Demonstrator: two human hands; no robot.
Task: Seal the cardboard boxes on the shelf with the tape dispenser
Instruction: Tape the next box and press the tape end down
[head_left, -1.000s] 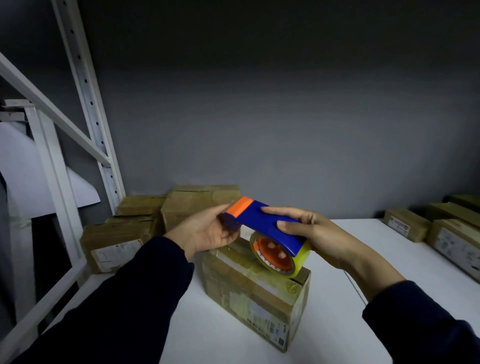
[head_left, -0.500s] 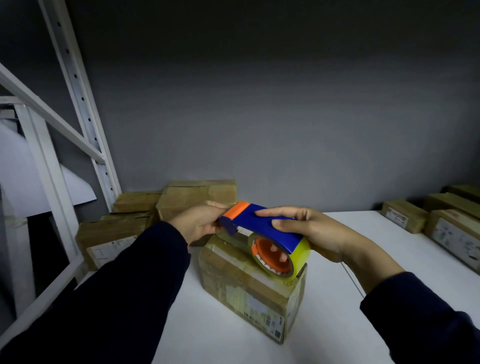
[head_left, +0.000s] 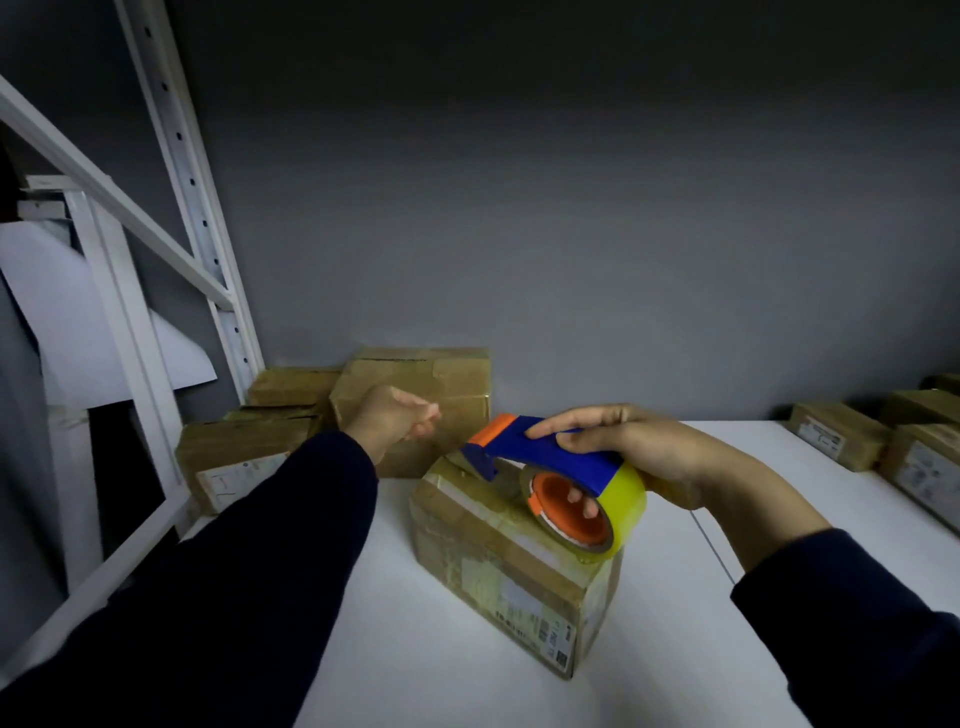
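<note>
1. The right hand (head_left: 639, 452) grips the dispenser (head_left: 550, 460), fingers curled round it
2. The dispenser sits on top of the front box (head_left: 498, 566), in the middle of the shelf (head_left: 415, 649)
3. The left hand (head_left: 392, 421) is blurry; its fingers look loosely bent and hold nothing
4. I think this box is only partly taped, and the back boxes (head_left: 415, 379) are left to do

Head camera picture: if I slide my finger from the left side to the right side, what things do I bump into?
White shelf post → labelled cardboard box → left hand → tape dispenser → right hand → small cardboard boxes at the far right.
</note>
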